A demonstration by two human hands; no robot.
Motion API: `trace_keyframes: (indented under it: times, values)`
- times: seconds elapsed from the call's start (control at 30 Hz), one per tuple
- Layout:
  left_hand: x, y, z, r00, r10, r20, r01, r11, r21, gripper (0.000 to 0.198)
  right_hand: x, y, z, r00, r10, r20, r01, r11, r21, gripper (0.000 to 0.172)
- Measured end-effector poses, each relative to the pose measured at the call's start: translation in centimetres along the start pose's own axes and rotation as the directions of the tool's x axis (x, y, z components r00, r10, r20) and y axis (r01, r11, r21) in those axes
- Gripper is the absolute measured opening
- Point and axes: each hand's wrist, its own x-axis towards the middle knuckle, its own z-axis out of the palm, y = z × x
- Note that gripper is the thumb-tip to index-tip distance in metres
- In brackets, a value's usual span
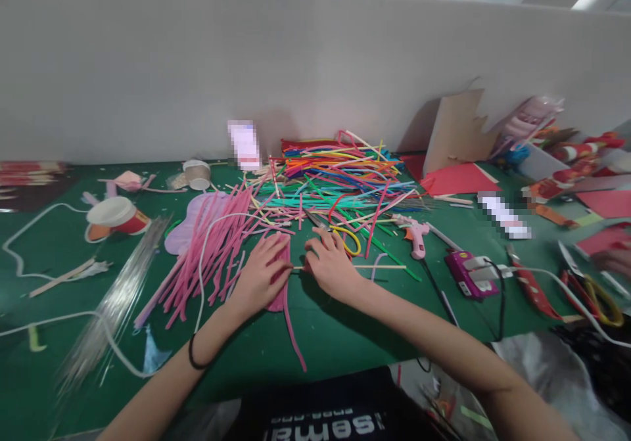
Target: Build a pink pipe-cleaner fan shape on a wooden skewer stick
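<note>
My left hand [263, 270] presses on a flat bundle of pink pipe cleaners [277, 304], its fingers bent over them. One pink strand [294, 342] trails from the bundle toward the table's front edge. Beside it, my right hand [328, 263] has its fingers curled around a thin wooden stick [382, 267]. The stick runs sideways under the right hand, and its left end meets my left fingertips. Part of the stick and the bundle's middle are hidden by my hands. Yellow-handled scissors [351, 238] lie just beyond my right hand.
Loose pink pipe cleaners [217, 250] lie left, a multicoloured pile [340, 171] behind. A paper cup [118, 221] and clear thin rods [118, 296] are farther left. Rightward are a pink glue gun [417, 237], a purple power adapter [470, 275] with cables, pliers [586, 290], and another person's hand [614, 259].
</note>
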Motion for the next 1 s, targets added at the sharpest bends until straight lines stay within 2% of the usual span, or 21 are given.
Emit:
trace_keyframes:
  times: [0.07, 0.23, 0.37, 0.5, 0.73, 0.87, 1.0]
  values:
    - [-0.2, -0.2, 0.2, 0.999, 0.023, 0.028, -0.023, 1.000, 0.018, 0.027, 0.4, 0.9, 0.2, 1.000, 0.017, -0.017, -0.017, 1.000, 0.009, 0.014]
    - [-0.9, -0.4, 1.4, 0.974, 0.067, 0.218, -0.092, 0.990, 0.107, 0.050, 1.4, 3.1, 1.5, 0.999, 0.045, -0.022, -0.044, 0.998, 0.044, 0.014]
    - [-1.4, -0.4, 2.6, 0.974, 0.061, 0.217, -0.098, 0.981, 0.164, 0.054, 1.3, 3.0, 1.7, 0.997, 0.076, -0.034, -0.074, 0.996, 0.054, 0.015]
    - [-1.5, -0.2, 2.8, 0.977, 0.058, 0.204, -0.094, 0.980, 0.175, 0.056, -0.1, 1.8, 0.7, 0.991, 0.124, -0.056, -0.118, 0.987, 0.105, 0.017]
    - [-1.4, 0.2, 2.3, 0.968, 0.008, 0.252, -0.051, 0.985, 0.167, 0.058, -4.5, -2.9, 0.2, 0.989, -0.013, 0.145, -0.029, 0.960, 0.280, 0.027]
    - [-1.4, 0.2, 2.2, 0.970, -0.011, 0.244, -0.023, 0.991, 0.135, 0.059, -5.9, -5.0, 0.2, 0.956, -0.026, 0.293, -0.063, 0.955, 0.289, 0.022]
    - [-1.4, 0.0, 2.0, 0.975, -0.017, 0.220, 0.002, 0.998, 0.070, 0.056, -6.0, -5.0, -0.7, 0.917, 0.053, 0.394, -0.168, 0.950, 0.262, 0.024]
